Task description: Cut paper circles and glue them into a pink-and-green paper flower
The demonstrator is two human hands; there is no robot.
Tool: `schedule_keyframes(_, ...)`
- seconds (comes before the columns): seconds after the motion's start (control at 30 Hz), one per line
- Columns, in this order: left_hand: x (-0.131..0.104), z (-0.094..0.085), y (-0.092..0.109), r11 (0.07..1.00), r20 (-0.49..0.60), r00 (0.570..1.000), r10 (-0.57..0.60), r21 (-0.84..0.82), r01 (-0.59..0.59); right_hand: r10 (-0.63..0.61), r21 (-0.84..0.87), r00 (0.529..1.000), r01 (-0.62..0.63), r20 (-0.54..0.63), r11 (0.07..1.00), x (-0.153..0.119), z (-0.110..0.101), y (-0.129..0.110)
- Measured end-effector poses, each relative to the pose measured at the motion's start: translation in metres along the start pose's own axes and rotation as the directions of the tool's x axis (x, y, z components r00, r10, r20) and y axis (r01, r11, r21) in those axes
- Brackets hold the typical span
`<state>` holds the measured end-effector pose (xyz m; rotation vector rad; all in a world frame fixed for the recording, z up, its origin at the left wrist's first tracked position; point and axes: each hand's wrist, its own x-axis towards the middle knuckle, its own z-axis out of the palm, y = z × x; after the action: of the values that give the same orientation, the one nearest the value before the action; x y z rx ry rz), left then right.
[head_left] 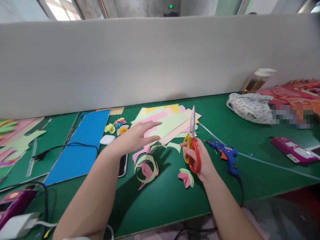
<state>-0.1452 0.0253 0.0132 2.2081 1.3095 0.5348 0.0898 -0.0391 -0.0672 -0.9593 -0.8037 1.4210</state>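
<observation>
My right hand [198,155] is closed on a pair of scissors [194,143] with one red and one yellow handle, the blades pointing up and away from me. With fingers stretched out, my left hand [140,135] is over the near left part of a pile of pastel paper sheets [172,123]. Nothing shows in its fingers. Curled pink and pale green paper scraps [146,169] lie on the green table below it. A small pink and green paper flower [186,178] rests just below the scissors.
A blue glue gun [231,160] with a cable lies to the right. Left are a blue board [82,143], folded paper flowers [118,126], a white case [107,139] and a partly hidden phone [123,165]. A bottle [258,81] and a patterned cloth [250,106] stand at the far right.
</observation>
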Motion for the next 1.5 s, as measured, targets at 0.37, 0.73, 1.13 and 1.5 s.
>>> schedule_keyframes(0.37,0.054,0.006,-0.034,0.851,0.086,0.992,-0.091,-0.51,0.123,0.03,-0.048,0.999,-0.031,-0.021,0.998,-0.006,0.009,-0.001)
schedule_keyframes(0.73,0.039,0.01,0.006,0.467,0.043,0.978,0.204,-0.882,-0.059,0.064,0.037,0.998,-0.063,-0.026,0.997,-0.013,0.015,-0.006)
schedule_keyframes(1.13,0.015,-0.001,0.018,0.868,0.055,0.982,0.179,-0.479,-0.132,0.044,0.09,0.999,-0.044,0.003,0.995,-0.007,-0.003,-0.013)
schedule_keyframes(1.5,0.053,0.075,-0.005,0.889,0.26,0.965,0.043,0.431,-0.156,-0.078,0.02,0.996,0.077,0.033,0.997,-0.007,-0.009,-0.014)
